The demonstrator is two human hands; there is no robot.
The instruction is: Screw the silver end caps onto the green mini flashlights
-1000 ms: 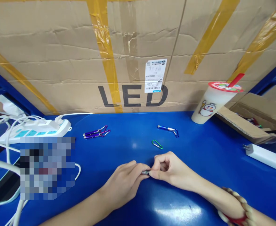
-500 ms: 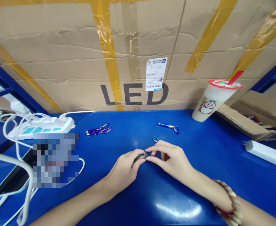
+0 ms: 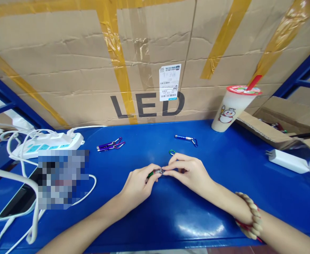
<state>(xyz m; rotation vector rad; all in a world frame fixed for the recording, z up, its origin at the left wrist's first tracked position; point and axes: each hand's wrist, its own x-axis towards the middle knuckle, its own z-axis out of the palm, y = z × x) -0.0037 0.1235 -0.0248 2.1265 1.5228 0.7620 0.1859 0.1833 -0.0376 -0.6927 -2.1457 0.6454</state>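
Observation:
My left hand (image 3: pixel 140 181) is closed in a pinch around a small green keychain flashlight (image 3: pixel 151 174), whose silver end (image 3: pixel 158 171) points right. At that end, the thumb and forefinger of my right hand (image 3: pixel 188 171) pinch together; exactly what part lies between them is too small to make out. Just behind my right fingers a green carabiner clip (image 3: pixel 172 152) lies on the table, its other end hidden by the hand. Farther back lies a blue keychain flashlight (image 3: pixel 183 138) with its clip. Two purple keychain flashlights (image 3: pixel 107 146) lie side by side at the left.
Behind the blue table (image 3: pixel 133 225) stands a large cardboard box (image 3: pixel 78 70). A drink cup (image 3: pixel 230 113) with a red straw stands at the right, near an open carton (image 3: pixel 260 130) and white charger (image 3: pixel 288 161). Left are a power strip (image 3: pixel 65 141), cables and a phone (image 3: pixel 19 199).
The camera view has shifted slightly. My right fingertips have come in against the silver end of the green flashlight, while my left hand keeps its hold. The other flashlights stay where they lay.

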